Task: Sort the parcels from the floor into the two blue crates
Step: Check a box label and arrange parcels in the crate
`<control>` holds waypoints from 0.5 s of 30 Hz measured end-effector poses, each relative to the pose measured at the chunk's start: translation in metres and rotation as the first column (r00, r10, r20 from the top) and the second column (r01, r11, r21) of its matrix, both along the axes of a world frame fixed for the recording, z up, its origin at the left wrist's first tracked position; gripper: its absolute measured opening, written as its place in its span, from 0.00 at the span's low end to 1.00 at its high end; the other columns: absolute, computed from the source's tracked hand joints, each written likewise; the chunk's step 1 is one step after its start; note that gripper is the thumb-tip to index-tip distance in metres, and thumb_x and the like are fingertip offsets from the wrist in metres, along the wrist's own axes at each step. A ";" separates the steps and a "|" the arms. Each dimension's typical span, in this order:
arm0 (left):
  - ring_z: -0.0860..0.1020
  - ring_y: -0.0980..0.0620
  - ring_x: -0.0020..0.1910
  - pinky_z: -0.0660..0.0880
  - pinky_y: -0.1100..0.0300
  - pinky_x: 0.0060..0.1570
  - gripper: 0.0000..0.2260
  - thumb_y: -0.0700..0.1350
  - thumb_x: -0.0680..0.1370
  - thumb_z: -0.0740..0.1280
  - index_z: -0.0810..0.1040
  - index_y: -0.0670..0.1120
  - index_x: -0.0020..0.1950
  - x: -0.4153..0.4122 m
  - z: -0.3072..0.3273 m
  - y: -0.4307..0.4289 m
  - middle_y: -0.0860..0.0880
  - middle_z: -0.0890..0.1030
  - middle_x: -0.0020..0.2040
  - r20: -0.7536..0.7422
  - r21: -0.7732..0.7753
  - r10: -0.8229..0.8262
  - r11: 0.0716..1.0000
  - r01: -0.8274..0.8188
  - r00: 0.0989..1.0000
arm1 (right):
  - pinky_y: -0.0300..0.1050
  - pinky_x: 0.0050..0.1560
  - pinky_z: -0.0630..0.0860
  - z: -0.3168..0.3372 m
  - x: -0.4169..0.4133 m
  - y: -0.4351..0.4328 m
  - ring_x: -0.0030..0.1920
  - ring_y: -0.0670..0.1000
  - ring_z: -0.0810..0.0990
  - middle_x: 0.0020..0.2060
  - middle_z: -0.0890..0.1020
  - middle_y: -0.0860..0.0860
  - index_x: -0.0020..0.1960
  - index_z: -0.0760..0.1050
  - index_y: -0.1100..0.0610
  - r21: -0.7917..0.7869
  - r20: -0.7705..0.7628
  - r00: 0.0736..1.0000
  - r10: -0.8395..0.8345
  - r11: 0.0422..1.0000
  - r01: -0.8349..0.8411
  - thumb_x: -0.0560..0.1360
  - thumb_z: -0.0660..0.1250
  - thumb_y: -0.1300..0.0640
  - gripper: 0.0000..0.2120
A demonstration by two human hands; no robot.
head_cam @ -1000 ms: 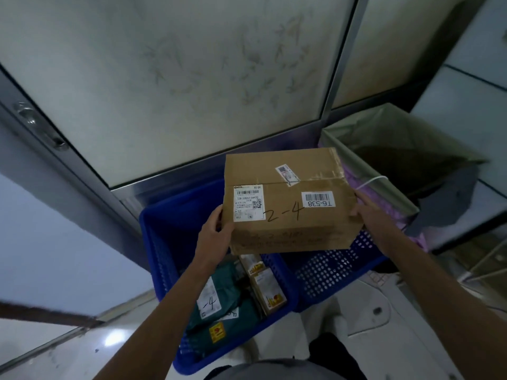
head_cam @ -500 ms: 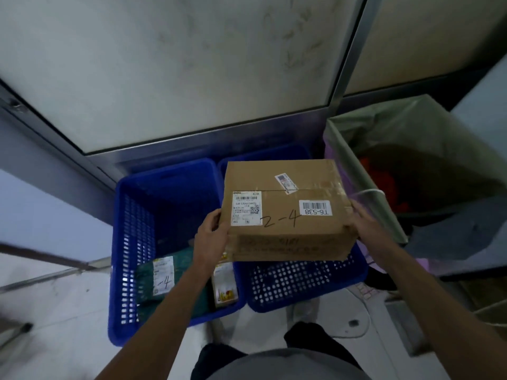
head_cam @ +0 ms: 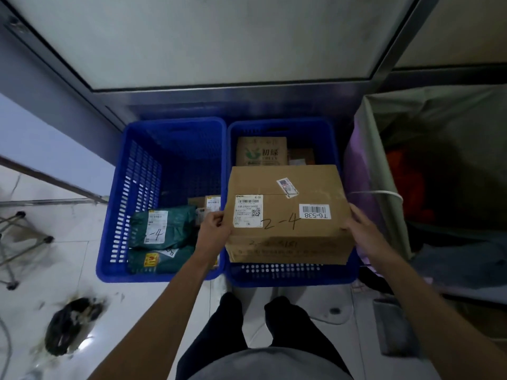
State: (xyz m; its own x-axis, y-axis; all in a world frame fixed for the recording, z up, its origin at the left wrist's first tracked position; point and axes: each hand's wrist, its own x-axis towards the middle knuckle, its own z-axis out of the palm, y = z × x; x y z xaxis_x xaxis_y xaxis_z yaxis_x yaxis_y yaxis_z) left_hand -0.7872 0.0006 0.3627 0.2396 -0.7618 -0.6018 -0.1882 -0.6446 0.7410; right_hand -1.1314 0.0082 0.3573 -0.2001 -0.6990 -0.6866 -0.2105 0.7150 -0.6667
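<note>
A: Text on the cardboard box (head_cam: 288, 171)?
B: Handwritten "2-4" on top. Barcode sticker (head_cam: 314, 211) reads "T6-538", upside down in this view. Shipping label (head_cam: 247, 211) has a QR code, but the print is too small to read. Scrawl on the front face is illegible.
A: Left crate (head_cam: 131, 193)?
B: Green parcel (head_cam: 181, 223), white label (head_cam: 155, 227), handwritten "-4".
A: Right crate (head_cam: 288, 275)?
B: Carton (head_cam: 260, 152) at the back, green logo, "初绿". The line under it is unreadable.
</note>
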 end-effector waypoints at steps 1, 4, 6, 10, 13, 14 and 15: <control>0.82 0.54 0.51 0.82 0.53 0.51 0.17 0.51 0.77 0.72 0.75 0.47 0.62 -0.001 -0.007 0.002 0.50 0.83 0.55 0.004 0.015 -0.007 1.000 0.007 1.000 | 0.56 0.67 0.73 -0.010 -0.003 0.001 0.67 0.51 0.75 0.68 0.76 0.42 0.74 0.67 0.36 0.010 0.006 1.000 0.001 1.000 -0.001 0.75 0.65 0.48 0.28; 0.82 0.53 0.53 0.82 0.50 0.54 0.22 0.46 0.72 0.74 0.73 0.48 0.64 -0.008 -0.023 0.012 0.50 0.82 0.58 0.022 0.066 -0.060 0.996 0.059 0.998 | 0.53 0.63 0.74 -0.032 -0.004 0.010 0.68 0.51 0.74 0.70 0.74 0.43 0.76 0.65 0.40 0.022 0.009 1.000 -0.019 1.000 0.019 0.79 0.64 0.53 0.27; 0.81 0.51 0.56 0.81 0.49 0.55 0.24 0.42 0.73 0.74 0.71 0.47 0.67 -0.015 -0.033 0.019 0.50 0.80 0.61 0.049 0.100 -0.108 0.990 0.103 0.993 | 0.52 0.64 0.72 -0.044 -0.003 0.019 0.70 0.52 0.71 0.72 0.72 0.45 0.78 0.63 0.45 0.024 -0.014 0.999 -0.035 0.999 0.035 0.82 0.61 0.57 0.26; 0.77 0.45 0.62 0.76 0.52 0.56 0.29 0.45 0.76 0.72 0.66 0.47 0.74 -0.025 -0.053 0.031 0.49 0.77 0.64 0.236 0.234 -0.321 0.935 0.267 0.917 | 0.52 0.69 0.69 -0.070 -0.004 0.031 0.74 0.54 0.68 0.77 0.67 0.50 0.81 0.60 0.48 0.068 -0.066 0.997 -0.034 0.997 0.038 0.83 0.59 0.59 0.27; 0.77 0.41 0.63 0.77 0.51 0.55 0.31 0.47 0.76 0.71 0.62 0.45 0.76 -0.027 -0.069 0.032 0.44 0.77 0.67 0.296 0.324 -0.437 0.882 0.341 0.849 | 0.48 0.65 0.69 -0.079 0.004 0.033 0.75 0.55 0.66 0.77 0.65 0.50 0.82 0.57 0.49 0.083 -0.037 0.997 -0.071 0.994 0.074 0.85 0.58 0.58 0.27; 0.77 0.41 0.62 0.76 0.51 0.54 0.31 0.48 0.77 0.70 0.61 0.44 0.76 -0.028 -0.075 0.031 0.43 0.77 0.66 0.315 0.345 -0.458 0.871 0.350 0.831 | 0.49 0.66 0.69 -0.083 0.007 0.032 0.75 0.55 0.66 0.78 0.64 0.50 0.82 0.56 0.47 0.086 -0.032 0.997 -0.072 0.993 0.075 0.84 0.58 0.58 0.28; 0.77 0.41 0.63 0.76 0.50 0.55 0.31 0.49 0.77 0.70 0.61 0.43 0.75 -0.029 -0.080 0.030 0.43 0.76 0.66 0.329 0.363 -0.477 0.861 0.357 0.815 | 0.50 0.67 0.69 -0.087 0.009 0.031 0.74 0.55 0.66 0.78 0.64 0.50 0.82 0.55 0.46 0.095 -0.034 0.997 -0.072 0.993 0.075 0.84 0.58 0.58 0.29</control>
